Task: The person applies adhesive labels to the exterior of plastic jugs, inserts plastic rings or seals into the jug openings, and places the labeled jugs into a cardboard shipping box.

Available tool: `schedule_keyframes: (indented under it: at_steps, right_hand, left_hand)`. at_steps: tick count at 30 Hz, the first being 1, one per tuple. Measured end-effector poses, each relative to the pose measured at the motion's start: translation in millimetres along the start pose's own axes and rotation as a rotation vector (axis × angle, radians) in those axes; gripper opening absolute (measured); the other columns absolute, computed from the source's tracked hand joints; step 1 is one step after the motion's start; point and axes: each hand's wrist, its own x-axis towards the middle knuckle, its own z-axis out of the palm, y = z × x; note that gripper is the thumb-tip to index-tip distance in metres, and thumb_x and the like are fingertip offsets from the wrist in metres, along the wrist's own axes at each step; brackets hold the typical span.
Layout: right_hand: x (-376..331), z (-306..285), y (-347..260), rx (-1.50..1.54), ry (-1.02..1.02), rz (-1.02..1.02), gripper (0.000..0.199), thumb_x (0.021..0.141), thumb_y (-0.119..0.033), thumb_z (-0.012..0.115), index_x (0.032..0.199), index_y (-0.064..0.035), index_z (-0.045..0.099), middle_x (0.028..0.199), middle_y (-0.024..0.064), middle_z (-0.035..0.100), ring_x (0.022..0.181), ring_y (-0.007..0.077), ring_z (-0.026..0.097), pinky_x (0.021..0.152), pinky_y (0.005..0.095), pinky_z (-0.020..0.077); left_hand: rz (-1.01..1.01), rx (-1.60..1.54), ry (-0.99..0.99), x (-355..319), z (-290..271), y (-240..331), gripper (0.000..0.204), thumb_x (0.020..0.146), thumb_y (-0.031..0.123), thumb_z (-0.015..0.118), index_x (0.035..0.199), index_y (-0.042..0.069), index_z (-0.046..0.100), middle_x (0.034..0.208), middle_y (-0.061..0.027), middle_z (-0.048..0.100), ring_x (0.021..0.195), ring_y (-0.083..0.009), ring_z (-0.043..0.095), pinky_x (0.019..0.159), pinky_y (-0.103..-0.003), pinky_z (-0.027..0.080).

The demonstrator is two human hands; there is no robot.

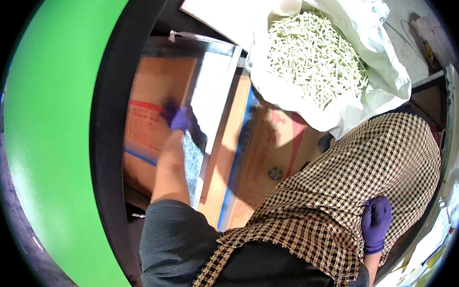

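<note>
One bag [388, 81] of pale-green sticks [318, 60], far right. Left hand [178, 119], blurred over one carton [163, 73], finger opening unclear; right hand [376, 224], well apart, curled against apron [308, 212].

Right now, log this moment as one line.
left hand: blurred, near metal panel | right hand: curled, against checked apron | white sack: open, holding pale-green sticks | cardboard: right of panel

We are seeing a smooth, glossy green panel [58, 112], a shiny, mottled metal sheet [193, 157], a matt cardboard box [261, 165] and a crinkled, plastic-looking white bag [389, 58]; we are wearing a woven-cloth checked apron [370, 153] and matt purple gloves [377, 227].
</note>
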Motion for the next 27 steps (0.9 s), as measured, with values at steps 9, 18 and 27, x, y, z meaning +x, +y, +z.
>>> schedule_keyframes:
  at_steps: [9,18,27]
  right_hand:
    - [0,5,8,0.099,0.028,0.012,0.008,0.086,-0.004,0.061,0.086,-0.0004,0.054,0.082,0.0177,0.048,0.075,0.0365,0.051,0.067,0.0417,0.0418]
    - [0,2,0,0.139,0.037,0.029,0.006,0.086,-0.004,0.062,0.088,-0.0011,0.057,0.082,0.0164,0.051,0.076,0.0351,0.053,0.069,0.0406,0.0439]
    - [-3,-2,-9,0.167,0.046,0.059,0.009,0.092,-0.005,0.062,0.086,0.0003,0.056,0.081,0.0159,0.052,0.075,0.0328,0.054,0.070,0.0383,0.0442]
  left_hand:
    - [0.449,-0.029,-0.095,-61,-97,21,0.050,0.090,0.013,0.057,0.134,0.037,0.061,0.138,-0.0294,0.053,0.097,-0.0392,0.070,0.079,-0.048,0.058]
    - [0.460,-0.178,-0.204,-75,-134,53,0.046,0.094,0.011,0.053,0.135,0.029,0.059,0.114,-0.0193,0.062,0.089,-0.0410,0.070,0.075,-0.051,0.057]
    - [0.521,-0.354,-0.268,-115,-142,121,0.048,0.092,0.031,0.065,0.140,0.035,0.059,0.119,-0.0244,0.056,0.099,-0.0435,0.066,0.084,-0.052,0.055]
